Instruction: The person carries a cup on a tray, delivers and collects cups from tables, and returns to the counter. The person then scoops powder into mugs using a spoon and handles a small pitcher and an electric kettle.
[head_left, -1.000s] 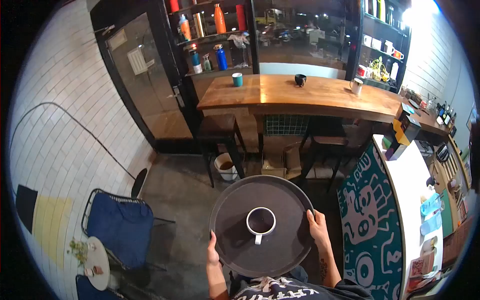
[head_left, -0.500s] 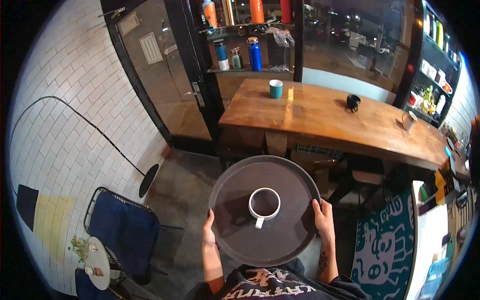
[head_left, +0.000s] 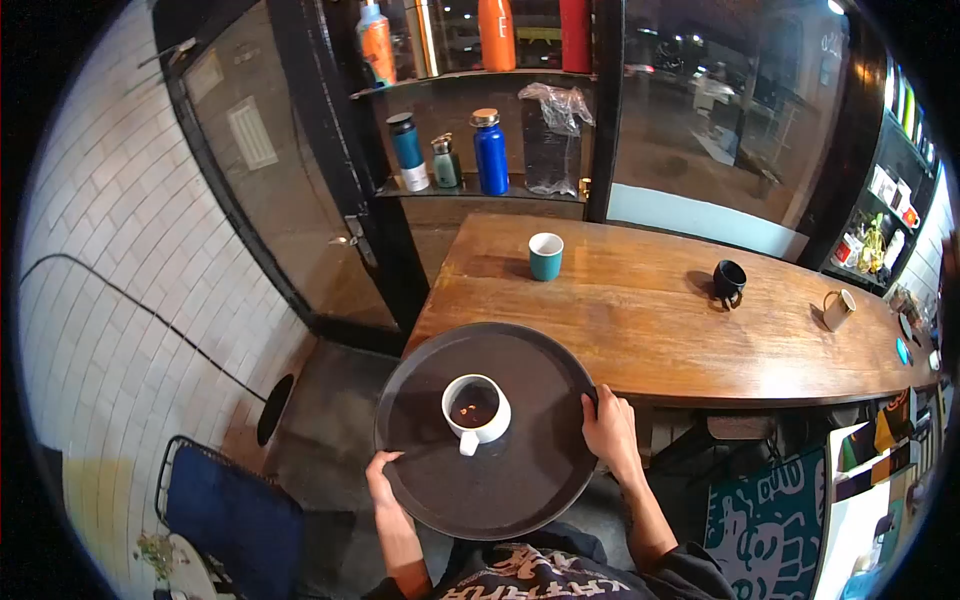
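- Nearest, the left hand (head_left: 385, 482) pinches the round tray (head_left: 515, 480) by its rim, thumb on top; its other fingers are hidden.
- The right hand (head_left: 610, 430) clasps the opposite side, thumb at the rim, most fingers out of sight.
- On the tray, left of centre, the white cup (head_left: 493, 424) stands upright with dark liquid inside, handle towards the person.
- Beyond, the wooden table (head_left: 620, 325) holds a teal cup (head_left: 546, 262), a black cup (head_left: 730, 280) and, farther right, a handled mug (head_left: 838, 311).
- Behind it, bottles (head_left: 491, 158) line the shelves.
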